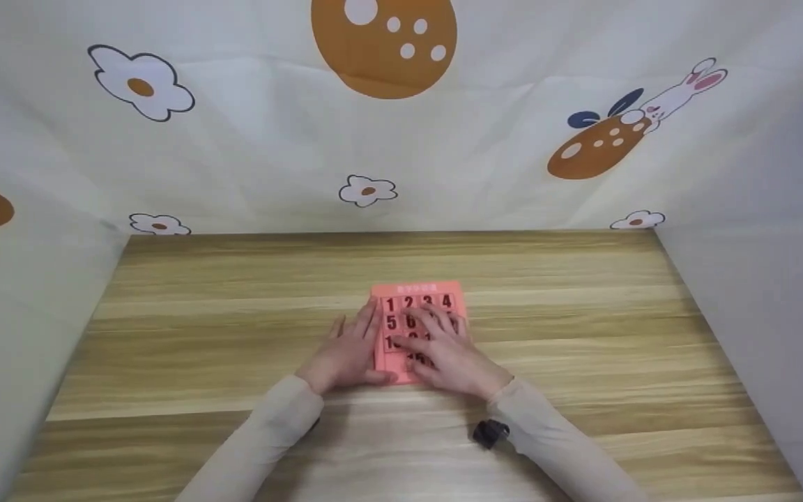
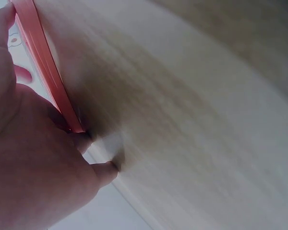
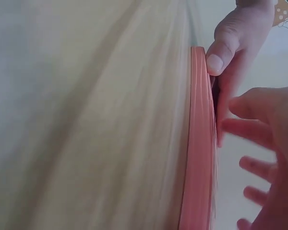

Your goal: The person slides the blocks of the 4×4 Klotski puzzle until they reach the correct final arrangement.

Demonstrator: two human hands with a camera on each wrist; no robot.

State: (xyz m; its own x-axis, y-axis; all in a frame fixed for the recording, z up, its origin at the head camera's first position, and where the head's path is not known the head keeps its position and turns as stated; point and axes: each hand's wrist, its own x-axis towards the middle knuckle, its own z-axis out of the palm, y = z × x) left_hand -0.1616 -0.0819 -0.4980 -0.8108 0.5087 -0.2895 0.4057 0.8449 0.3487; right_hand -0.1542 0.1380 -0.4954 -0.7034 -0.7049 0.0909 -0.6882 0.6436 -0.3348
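Note:
A pink sliding number puzzle lies flat on the table, with black numbers on its pink tiles. My left hand rests along the puzzle's left side, fingers extended, its thumb at the lower left corner. In the left wrist view, fingers of that left hand lie by the frame's edge and the tabletop. Over the tiles, my right hand spreads its fingers, covering several numbers on the right. The right wrist view shows this right hand above the face of the puzzle; exact fingertip contact cannot be told.
The puzzle lies on a wood-grain table. Pale cloth walls with flower and rabbit prints stand behind and at both sides. A small black object sits at the right sleeve.

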